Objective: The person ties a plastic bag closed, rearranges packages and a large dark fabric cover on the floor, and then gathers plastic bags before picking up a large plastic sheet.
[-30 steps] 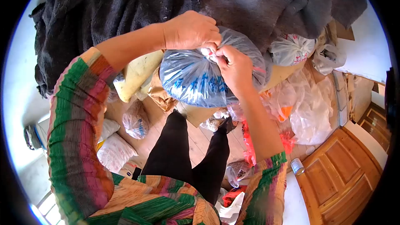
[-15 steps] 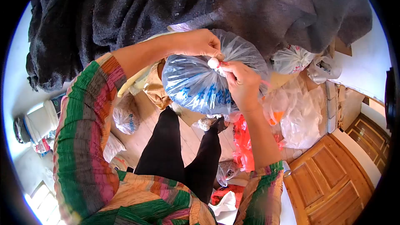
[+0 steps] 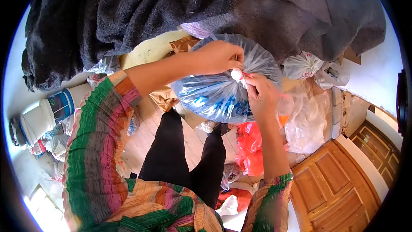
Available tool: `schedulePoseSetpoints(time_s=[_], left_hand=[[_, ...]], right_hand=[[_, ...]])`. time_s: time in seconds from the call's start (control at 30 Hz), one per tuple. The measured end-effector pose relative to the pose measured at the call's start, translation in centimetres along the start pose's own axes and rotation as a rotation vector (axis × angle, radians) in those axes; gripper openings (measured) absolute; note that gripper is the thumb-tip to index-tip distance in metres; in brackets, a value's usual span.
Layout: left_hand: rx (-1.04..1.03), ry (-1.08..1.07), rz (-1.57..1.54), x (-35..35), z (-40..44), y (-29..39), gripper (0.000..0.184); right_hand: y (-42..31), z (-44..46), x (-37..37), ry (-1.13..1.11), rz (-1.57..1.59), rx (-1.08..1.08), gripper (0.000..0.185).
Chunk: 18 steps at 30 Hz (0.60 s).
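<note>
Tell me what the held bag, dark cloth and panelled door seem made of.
Bag: probably plastic film, clear and glossy; it is see-through and its creases shine. Dark cloth: matt fabric, perhaps wool or felt; looks fuzzy. Door: likely varnished wood, brown with soft sheen.

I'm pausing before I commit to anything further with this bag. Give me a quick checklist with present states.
1. Right hand on the gathered neck: ok, its fingers are at the bunched plastic.
2. Left hand gripping the neck: cannot tell; its fingertips are close to it, but contact is unclear.
3. Clear plastic bag drawn together at the top: ok, its folds run in to the neck.
4. Neck fastened securely: cannot tell; the fingers partly cover it.
5. Floor clear beside the right leg: not ok, a red plastic bag is there.
</note>
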<state>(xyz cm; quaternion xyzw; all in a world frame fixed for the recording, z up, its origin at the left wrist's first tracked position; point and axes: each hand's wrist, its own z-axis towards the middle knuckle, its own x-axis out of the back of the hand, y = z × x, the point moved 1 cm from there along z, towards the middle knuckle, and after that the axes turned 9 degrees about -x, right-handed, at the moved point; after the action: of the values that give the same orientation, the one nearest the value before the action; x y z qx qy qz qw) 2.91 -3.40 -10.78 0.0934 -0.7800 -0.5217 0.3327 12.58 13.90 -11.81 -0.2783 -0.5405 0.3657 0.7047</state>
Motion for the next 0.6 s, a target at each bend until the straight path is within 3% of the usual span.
schedulePoseSetpoints(time_s=[0.07, 0.13, 0.2, 0.23, 0.33, 0.47, 0.53, 0.6], left_hand=[[-0.09, 0.095, 0.121, -1.0, -0.4, -0.1, 0.017], [-0.121, 0.17, 0.121, -1.7, -1.0, -0.5, 0.016], [-0.301, 0.289, 0.158, -1.5, -1.7, -1.2, 0.016], [-0.328, 0.205, 0.196, -0.9, -2.2, -0.7, 0.02], [-0.3, 0.105, 0.212, -0.4, -3.3, 0.0, 0.024], [-0.188, 0.153, 0.071, -1.1, -3.3, 0.9, 0.026], [-0.176, 0.378, 0.064, -2.2, -2.9, 0.5, 0.026], [-0.187, 0.424, 0.084, -2.3, -2.4, 0.4, 0.027]], right_hand=[[-0.6, 0.1, 0.3, 0.0, -0.032, -0.008, 0.019], [-0.9, 0.7, 0.3, 0.02, 0.075, -0.204, 0.018], [-0.3, 0.9, 0.2, 0.012, 0.073, -0.231, 0.016], [0.1, 1.0, 0.2, -0.012, 0.085, -0.302, 0.015], [0.0, 0.7, 0.4, -0.056, 0.101, -0.367, 0.014], [-0.6, 0.9, 1.0, -0.13, 0.098, -0.35, 0.014], [-1.9, 2.4, 2.5, -0.228, -0.044, -0.331, 0.014], [-4.1, 4.5, 4.2, -0.337, -0.194, -0.315, 0.014]])
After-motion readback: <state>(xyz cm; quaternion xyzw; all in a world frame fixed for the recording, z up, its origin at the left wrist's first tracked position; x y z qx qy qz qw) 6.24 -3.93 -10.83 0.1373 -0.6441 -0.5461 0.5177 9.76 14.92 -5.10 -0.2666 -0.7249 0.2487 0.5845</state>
